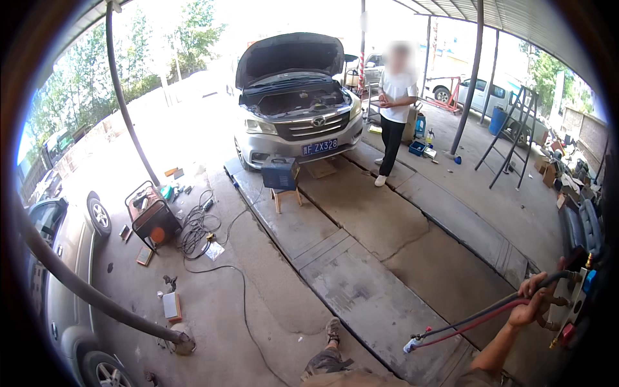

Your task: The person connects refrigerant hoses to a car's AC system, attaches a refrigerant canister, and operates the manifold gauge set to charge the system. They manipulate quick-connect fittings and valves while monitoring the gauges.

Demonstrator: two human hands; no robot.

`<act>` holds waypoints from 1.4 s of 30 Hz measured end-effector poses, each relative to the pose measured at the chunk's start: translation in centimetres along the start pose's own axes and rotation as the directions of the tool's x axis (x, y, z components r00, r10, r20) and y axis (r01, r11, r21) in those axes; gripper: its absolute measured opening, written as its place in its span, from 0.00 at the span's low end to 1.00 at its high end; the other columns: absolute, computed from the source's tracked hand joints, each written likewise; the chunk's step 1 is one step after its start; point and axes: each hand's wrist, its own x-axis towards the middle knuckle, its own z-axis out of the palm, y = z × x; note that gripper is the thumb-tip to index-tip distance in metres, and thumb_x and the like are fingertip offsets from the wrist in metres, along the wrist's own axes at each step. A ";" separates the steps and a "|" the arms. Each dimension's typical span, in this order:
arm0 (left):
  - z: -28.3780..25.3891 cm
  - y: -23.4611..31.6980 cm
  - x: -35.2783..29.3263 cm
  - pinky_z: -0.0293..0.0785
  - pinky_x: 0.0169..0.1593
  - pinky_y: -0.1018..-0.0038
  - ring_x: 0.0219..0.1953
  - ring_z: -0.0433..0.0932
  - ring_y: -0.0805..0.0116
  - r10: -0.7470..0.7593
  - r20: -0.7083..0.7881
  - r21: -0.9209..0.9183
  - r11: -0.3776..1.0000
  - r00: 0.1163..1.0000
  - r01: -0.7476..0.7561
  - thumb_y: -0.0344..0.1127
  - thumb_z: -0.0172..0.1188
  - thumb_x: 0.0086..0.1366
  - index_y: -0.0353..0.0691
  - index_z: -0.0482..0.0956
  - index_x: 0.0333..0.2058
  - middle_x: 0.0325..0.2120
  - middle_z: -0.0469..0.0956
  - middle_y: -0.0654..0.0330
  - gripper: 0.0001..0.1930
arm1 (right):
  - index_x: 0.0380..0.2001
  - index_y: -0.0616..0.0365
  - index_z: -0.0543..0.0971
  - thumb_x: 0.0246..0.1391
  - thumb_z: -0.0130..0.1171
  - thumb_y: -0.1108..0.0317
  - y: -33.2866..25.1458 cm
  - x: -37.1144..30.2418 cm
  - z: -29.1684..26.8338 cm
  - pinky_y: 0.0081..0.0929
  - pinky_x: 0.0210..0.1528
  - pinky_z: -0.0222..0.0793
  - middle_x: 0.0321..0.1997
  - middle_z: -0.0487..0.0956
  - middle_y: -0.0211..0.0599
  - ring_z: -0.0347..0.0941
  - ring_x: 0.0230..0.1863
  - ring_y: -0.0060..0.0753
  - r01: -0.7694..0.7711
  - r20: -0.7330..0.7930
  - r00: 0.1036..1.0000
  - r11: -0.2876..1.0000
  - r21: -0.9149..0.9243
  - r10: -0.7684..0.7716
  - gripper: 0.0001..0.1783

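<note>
At the lower right, a manifold gauge set (570, 309) with brass fittings, a blue knob and a red knob is partly cut off by the dark rim. A black hose (480, 315) and a red hose (461, 330) run from it down to a small white-and-blue can (412, 344). My left hand (524, 313), its forearm rising from the lower edge, is closed around the red hose near the fittings. Just above, the curled fingers of my right hand (534, 284) grip the black hose; the rest of that hand is partly hidden.
A silver car (316, 129) stands hood-up ahead, with a blue box-shaped machine (279, 174) on a wooden stool before it. Beside it stands a person (394, 109) in a white shirt. Generator (151, 216), coiled cables (196, 229), poles and a stepladder (512, 135) surround the floor channel.
</note>
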 end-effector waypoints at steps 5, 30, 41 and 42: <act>-3.2 21.0 2.7 0.70 0.42 0.67 0.40 0.74 0.55 0.134 -0.109 -0.015 0.991 0.985 -0.137 0.37 0.53 0.53 0.36 0.75 0.41 0.35 0.77 0.49 0.18 | 0.62 0.65 0.41 0.57 0.44 0.58 10.5 2.2 7.0 0.13 0.17 0.49 0.21 0.54 0.25 0.47 0.17 0.15 -0.140 0.186 0.979 0.945 0.295 0.087 0.38; 8.1 100.4 -28.5 0.68 0.34 0.67 0.27 0.74 0.57 0.820 0.566 0.047 0.069 0.084 -0.996 0.56 0.63 0.47 0.39 0.77 0.34 0.24 0.76 0.51 0.25 | 0.60 0.62 0.27 0.56 0.45 0.72 56.8 28.1 51.9 0.14 0.05 0.50 0.14 0.59 0.26 0.51 0.07 0.14 -0.696 0.693 0.718 -0.031 0.718 -0.066 0.43; -2.4 115.3 -21.6 0.68 0.33 0.70 0.25 0.73 0.71 0.972 0.031 -0.130 0.236 0.234 -0.963 0.49 0.60 0.55 0.35 0.78 0.32 0.19 0.75 0.53 0.19 | 0.54 0.69 0.62 0.44 0.54 0.68 78.0 32.8 79.0 0.14 0.15 0.50 0.15 0.62 0.25 0.55 0.14 0.14 -0.912 0.989 -0.132 0.382 -0.147 0.065 0.33; -4.4 116.6 -25.3 0.69 0.33 0.71 0.25 0.73 0.71 0.972 -0.006 -0.202 0.229 0.235 -0.952 0.48 0.60 0.56 0.35 0.78 0.33 0.21 0.76 0.53 0.19 | 0.55 0.66 0.62 0.44 0.55 0.66 80.5 31.7 81.0 0.13 0.16 0.49 0.18 0.63 0.24 0.56 0.15 0.13 -0.817 0.975 -0.204 0.535 -0.216 0.082 0.33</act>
